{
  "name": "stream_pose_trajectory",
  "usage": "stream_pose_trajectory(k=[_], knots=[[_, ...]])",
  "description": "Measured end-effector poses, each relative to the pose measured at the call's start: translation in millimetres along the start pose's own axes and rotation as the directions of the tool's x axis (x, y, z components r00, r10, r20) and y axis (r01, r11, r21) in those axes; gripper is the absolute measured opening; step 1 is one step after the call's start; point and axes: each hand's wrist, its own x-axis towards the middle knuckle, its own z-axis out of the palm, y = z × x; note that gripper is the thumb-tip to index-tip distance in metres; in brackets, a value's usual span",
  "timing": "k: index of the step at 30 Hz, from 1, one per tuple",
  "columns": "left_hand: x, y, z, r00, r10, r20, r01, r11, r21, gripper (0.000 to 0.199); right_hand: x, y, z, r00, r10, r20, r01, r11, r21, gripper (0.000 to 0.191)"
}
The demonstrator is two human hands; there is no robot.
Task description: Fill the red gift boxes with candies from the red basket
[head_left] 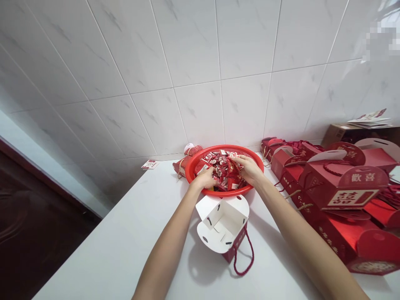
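A red plastic basket (256, 182) full of small red wrapped sweets (222, 171) stands on the white table against the wall. My left hand (206, 178) reaches into its left side, fingers curled down among the sweets; what they hold is hidden. On the right side, my right hand (249, 168) has its fingers and thumb closed around red wrapped sweets at the top of the heap. Just in front of the basket, between my forearms, is an open gift box (223, 225), white inside and red outside, its flaps spread. A dark red rope handle (251, 260) hangs from its right side.
Several closed red gift boxes (346, 183) are stacked on the right side of the table (125, 250). A cardboard box (336, 133) with cards on top stands behind them. Left of the basket are a red pouch (180, 166) and a small card (150, 164). A tiled wall (200, 112) borders the back.
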Motion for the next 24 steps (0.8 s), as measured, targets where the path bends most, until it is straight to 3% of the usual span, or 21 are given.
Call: stream_pose_trajectory(k=[5,10,14,20,24], knots=[[2,-3,-0.1,0.998,0.006,0.055,-0.007,1.0,0.002,0.063,-1,-1,1,1.0,-0.001,-0.003,0.001,1.0,0.01,0.033],[0,-3,1.0,0.999,0.043,-0.005,-0.043,0.998,0.05,0.061,-1,-1,1,1.0,-0.007,-0.016,0.007,1.0,-0.009,0.031],[-2,3,-1.4,1.0,-0.003,-0.031,0.004,0.999,0.04,0.051,-1,-1,0,1.0,-0.013,-0.01,0.013,1.0,-0.025,0.029],[3,5,-0.4,0.986,-0.16,-0.047,0.147,0.968,-0.204,0.01,-2,-1,1,1.0,-0.004,-0.023,0.004,1.0,-0.007,0.02],[9,4,2.5,0.973,-0.206,-0.102,0.149,0.902,-0.405,0.02,-4,-3,3,1.0,0.004,-0.016,-0.004,1.0,-0.002,0.016]])
